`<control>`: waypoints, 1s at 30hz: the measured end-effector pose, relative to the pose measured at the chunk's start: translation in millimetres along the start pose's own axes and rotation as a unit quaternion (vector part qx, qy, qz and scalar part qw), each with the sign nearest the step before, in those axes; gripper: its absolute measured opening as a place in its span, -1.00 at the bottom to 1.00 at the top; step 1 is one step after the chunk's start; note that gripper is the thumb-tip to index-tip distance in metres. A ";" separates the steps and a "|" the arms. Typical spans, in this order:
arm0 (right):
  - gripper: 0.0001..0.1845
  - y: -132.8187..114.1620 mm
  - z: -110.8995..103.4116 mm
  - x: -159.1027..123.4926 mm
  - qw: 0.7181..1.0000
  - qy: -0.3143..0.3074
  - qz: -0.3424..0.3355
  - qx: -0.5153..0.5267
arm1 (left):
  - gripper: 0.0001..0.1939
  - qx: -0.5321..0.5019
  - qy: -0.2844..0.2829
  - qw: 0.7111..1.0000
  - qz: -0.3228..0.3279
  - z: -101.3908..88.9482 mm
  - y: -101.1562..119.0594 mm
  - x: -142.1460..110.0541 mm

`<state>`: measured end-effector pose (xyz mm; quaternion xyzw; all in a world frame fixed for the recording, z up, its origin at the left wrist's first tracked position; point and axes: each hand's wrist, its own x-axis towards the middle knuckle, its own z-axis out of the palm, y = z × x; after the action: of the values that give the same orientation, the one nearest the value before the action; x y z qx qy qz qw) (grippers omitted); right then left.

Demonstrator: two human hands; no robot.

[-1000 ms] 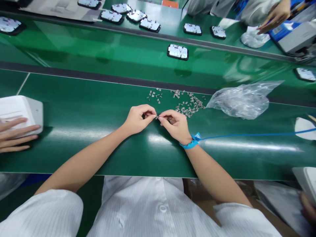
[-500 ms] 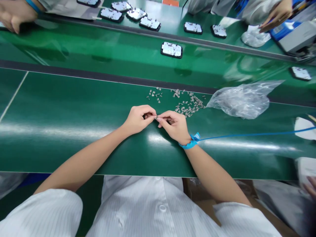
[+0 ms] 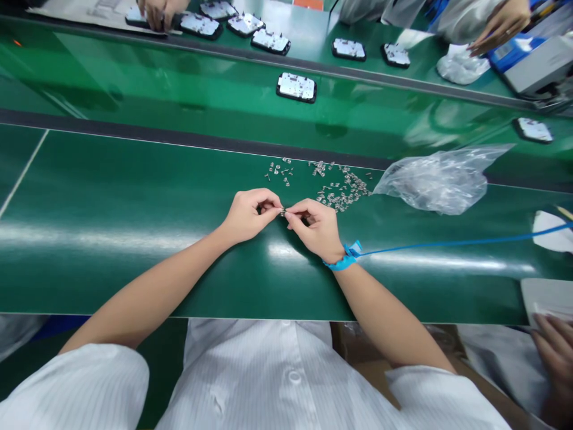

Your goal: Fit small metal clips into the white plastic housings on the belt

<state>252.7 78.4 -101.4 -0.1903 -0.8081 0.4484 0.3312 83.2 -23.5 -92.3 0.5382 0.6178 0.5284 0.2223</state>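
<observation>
My left hand (image 3: 254,214) and my right hand (image 3: 316,226) meet over the green table, thumbs and forefingers pinched. Between the fingertips is a small metal part (image 3: 282,211), partly covered, which both hands grip. Its exact kind is too small to make out. A blue wrist strap (image 3: 342,260) with a cord is around my right wrist. Just beyond my right hand lies a scattered pile of small metal parts (image 3: 347,190). A smaller group of the same metal parts (image 3: 277,169) sits beyond the fingertips.
A clear plastic bag (image 3: 441,182) rests right of the pile. Behind runs a green conveyor belt (image 3: 201,95) carrying a black-framed circuit board (image 3: 296,87) and another board (image 3: 533,129). Across it are several boards and co-workers' hands (image 3: 157,11). Another person's hand (image 3: 555,343) holds something white at right.
The boards on the belt have shifted left. A co-worker's hand at the far left has moved right onto a board. The hand at lower right has come further into view. My hands hardly move.
</observation>
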 end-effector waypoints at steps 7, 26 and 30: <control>-0.94 -2.8 -1.5 0.9 1.000 0.004 -0.015 -0.017 | -0.90 -0.035 0.005 0.999 -0.027 -0.6 -0.1 0.7; -0.92 -5.8 -0.1 -0.2 1.000 -0.009 -0.017 -0.019 | -0.91 0.030 0.008 0.999 0.039 -0.1 0.2 -0.3; -0.89 -4.8 -0.2 -0.6 0.999 0.006 0.006 -0.041 | -0.91 0.027 0.014 0.999 0.023 -0.8 1.0 -0.2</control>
<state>253.2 75.7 -97.5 -0.2109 -0.8228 0.4156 0.3252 83.1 -24.1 -91.2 0.5510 0.6221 0.5239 0.1867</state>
